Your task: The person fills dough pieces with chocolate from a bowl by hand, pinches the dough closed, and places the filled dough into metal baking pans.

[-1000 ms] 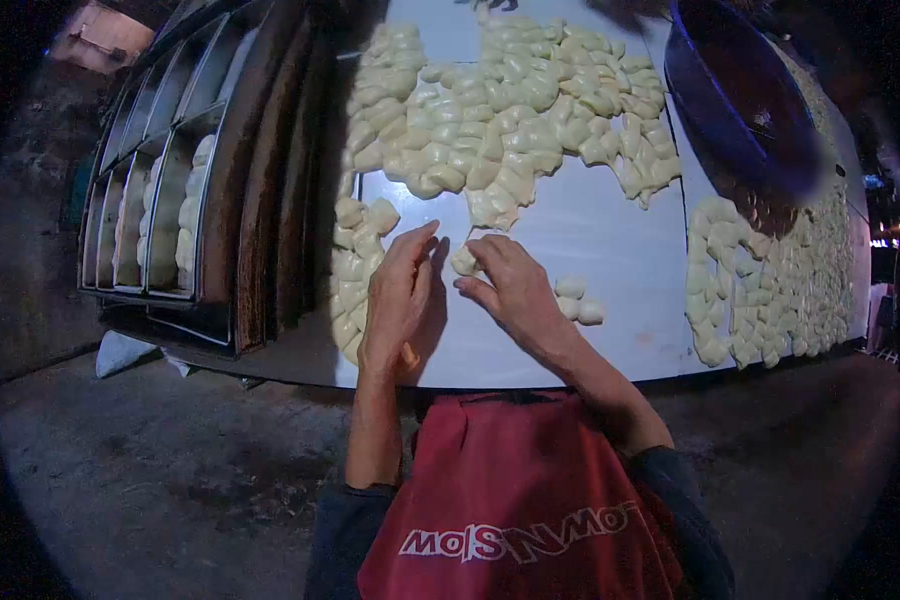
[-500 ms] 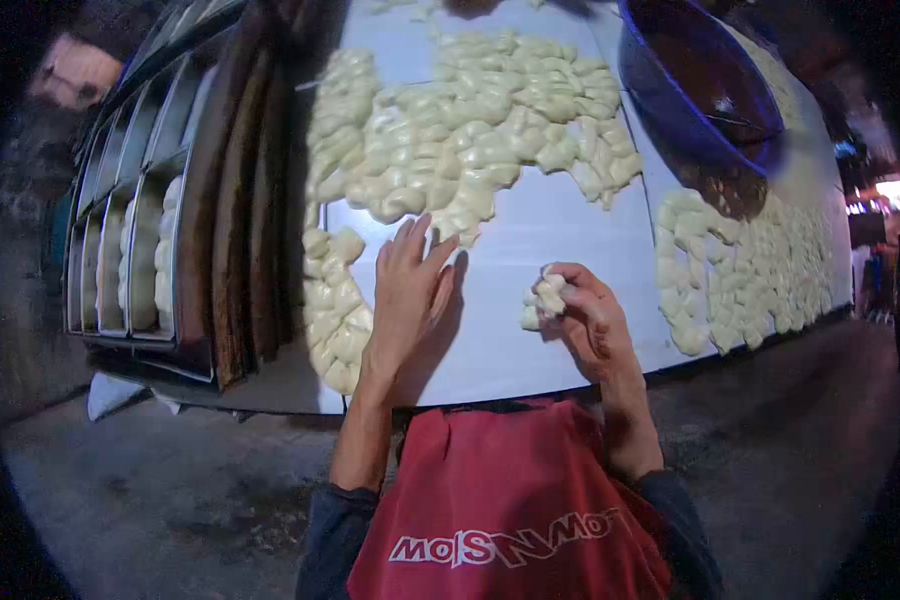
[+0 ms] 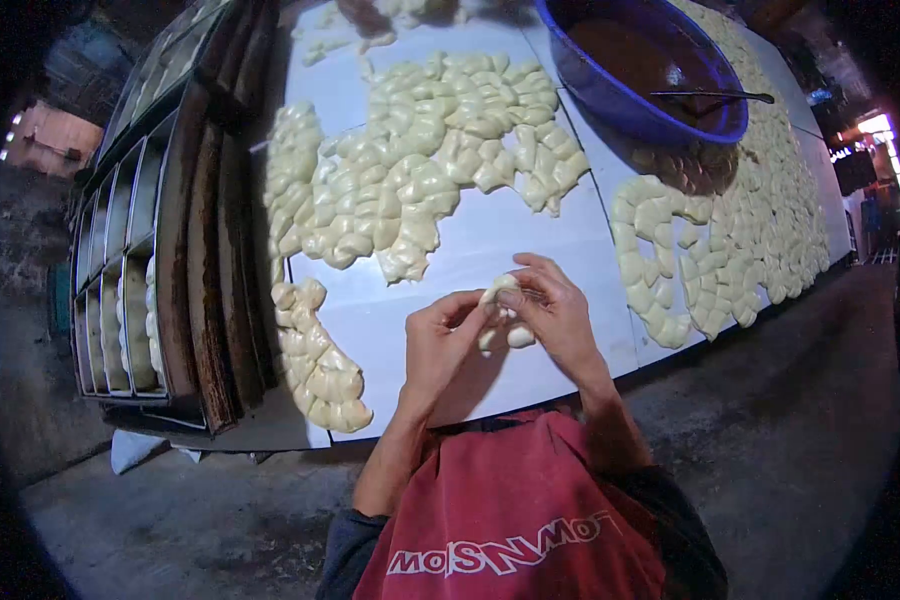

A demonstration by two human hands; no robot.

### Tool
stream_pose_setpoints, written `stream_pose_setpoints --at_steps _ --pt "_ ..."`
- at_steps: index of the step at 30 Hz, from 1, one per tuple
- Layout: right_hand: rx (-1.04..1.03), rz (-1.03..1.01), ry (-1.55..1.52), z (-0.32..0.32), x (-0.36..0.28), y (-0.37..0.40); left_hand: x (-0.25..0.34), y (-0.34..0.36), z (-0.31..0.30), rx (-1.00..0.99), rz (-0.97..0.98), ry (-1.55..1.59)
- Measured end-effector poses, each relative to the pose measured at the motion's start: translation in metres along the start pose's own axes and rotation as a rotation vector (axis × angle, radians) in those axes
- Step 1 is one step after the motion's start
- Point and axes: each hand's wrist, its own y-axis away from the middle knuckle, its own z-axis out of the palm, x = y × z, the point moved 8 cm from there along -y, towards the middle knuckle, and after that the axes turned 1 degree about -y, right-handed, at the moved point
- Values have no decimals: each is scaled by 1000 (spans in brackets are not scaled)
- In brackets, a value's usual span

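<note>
Over the white tabletop (image 3: 490, 235), close to its front edge, my two hands meet at a small lump of pale dough (image 3: 503, 288). My left hand (image 3: 436, 345) pinches it from the left with thumb and fingertips. From the other side, my right hand (image 3: 558, 315) grips it too, fingers curled around. More small dough pieces (image 3: 518, 337) show just below the fingers. Beyond my hands spreads a large patch of shiny dough pieces (image 3: 400, 180) lying side by side. A smaller strip of dough pieces (image 3: 315, 360) lies to the left of my left hand.
A blue basin (image 3: 567, 75) with brown contents and a spoon (image 3: 715, 95) stands at the back right. Many dough pieces (image 3: 740, 250) cover the table's right side. Metal tins (image 3: 130, 320), some holding dough, are stacked at left. Another person's hand (image 3: 365, 15) shows at the far edge.
My left hand has left the dough patch and come right to join my right hand at the dough lump. The view has shifted, so the basin and spoon show more fully.
</note>
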Motion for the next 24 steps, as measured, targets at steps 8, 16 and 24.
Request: stream_pose_setpoints --at_steps 8,16,24 --pt "86 192 -771 -25 35 -7 21 -16 36 138 216 6" --pt "79 275 -1390 -50 17 -14 52 -47 124 73 675 283" --pt "53 200 -1147 -133 19 -81 27 -76 201 -182 95 735"
